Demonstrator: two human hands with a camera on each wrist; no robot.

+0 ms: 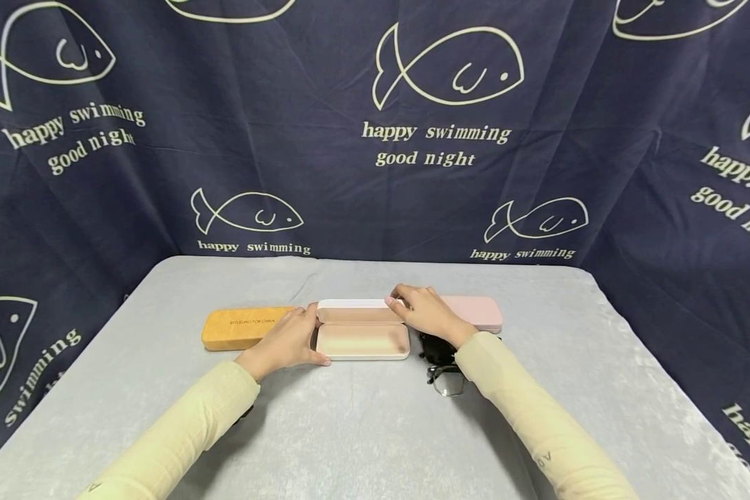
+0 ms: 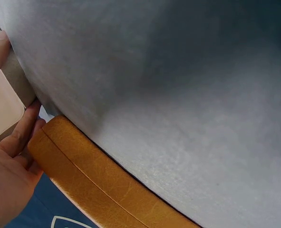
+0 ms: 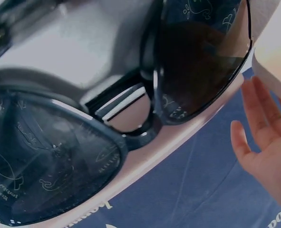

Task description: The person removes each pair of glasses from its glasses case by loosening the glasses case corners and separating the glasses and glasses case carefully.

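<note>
A white glasses case with a pale pink lining lies with its lid up in the middle of the table. My left hand grips its left end, thumb at the front corner and fingers toward the back. At the lid's right corner my right hand holds the edge, its thumb in front and other fingers behind. A closed orange glasses case sits beside my left hand. Under my right wrist are dark sunglasses, with clear-lens glasses in front of them.
Behind the sunglasses lies a closed pink glasses case, partly covered by my right hand. Something black shows past my left forearm, mostly hidden. A grey cloth covers the table, and a dark blue fish-print curtain hangs around it.
</note>
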